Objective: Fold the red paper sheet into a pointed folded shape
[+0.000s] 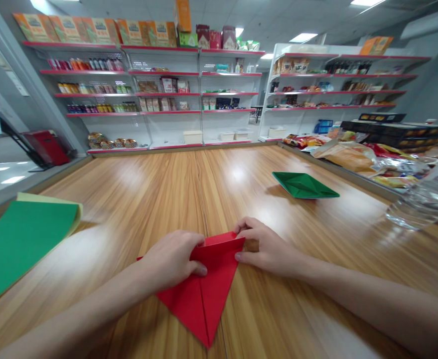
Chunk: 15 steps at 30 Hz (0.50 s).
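A folded sheet of red paper (215,284) lies on the wooden table in front of me, its point toward me and a crease down its middle. My left hand (179,259) presses on its left side, the thumb on top and the fingers curled over the far edge. At the upper right corner, my right hand (261,247) pinches the paper between thumb and fingers. The far edge stands raised as a flap between both hands. Part of the paper's left side is hidden under my left hand.
A folded green paper shape (304,185) rests at the right. Green and pale yellow sheets (32,239) lie at the left. A clear plastic bottle (424,199) lies near the right edge, by snack packets (353,157). Stocked shelves (166,94) stand beyond the table (159,184).
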Available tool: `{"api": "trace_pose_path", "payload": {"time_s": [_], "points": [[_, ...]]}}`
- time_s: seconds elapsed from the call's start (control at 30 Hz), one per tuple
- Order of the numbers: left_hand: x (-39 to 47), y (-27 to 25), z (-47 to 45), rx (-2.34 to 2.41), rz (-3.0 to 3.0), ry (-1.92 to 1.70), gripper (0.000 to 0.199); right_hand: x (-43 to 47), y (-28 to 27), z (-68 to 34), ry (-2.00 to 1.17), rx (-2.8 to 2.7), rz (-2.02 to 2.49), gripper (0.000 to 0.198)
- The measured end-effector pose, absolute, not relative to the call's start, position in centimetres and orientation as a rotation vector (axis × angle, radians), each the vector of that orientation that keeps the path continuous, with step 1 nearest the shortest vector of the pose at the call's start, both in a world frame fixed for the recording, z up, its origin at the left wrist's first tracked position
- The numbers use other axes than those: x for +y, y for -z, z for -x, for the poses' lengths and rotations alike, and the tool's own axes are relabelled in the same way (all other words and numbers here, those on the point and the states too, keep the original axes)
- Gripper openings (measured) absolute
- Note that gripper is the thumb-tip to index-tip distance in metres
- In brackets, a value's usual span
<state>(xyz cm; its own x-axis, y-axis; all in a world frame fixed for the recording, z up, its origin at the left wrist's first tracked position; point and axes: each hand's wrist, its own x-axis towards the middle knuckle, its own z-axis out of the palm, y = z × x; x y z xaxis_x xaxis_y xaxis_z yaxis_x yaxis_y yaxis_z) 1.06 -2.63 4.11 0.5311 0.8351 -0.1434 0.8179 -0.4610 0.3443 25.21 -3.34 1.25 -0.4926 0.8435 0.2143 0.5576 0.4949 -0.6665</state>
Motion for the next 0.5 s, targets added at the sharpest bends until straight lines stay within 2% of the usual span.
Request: {"api": "trace_pose_path", "payload": {"time_s": [0.27, 0.5], "points": [[-3.7, -3.9, -1.6, 1.282, -2.507, -0.103, 0.006, -3.4, -1.1, -24.9, -0.732, -2.195, 1.175, 0.008], [-2.4, -5.5, 0.1, 1.257, -2.371, 0.011, 0.023, -3.5, -0.7, -25.0, -0.616, -2.198, 1.171, 0.009]]}}
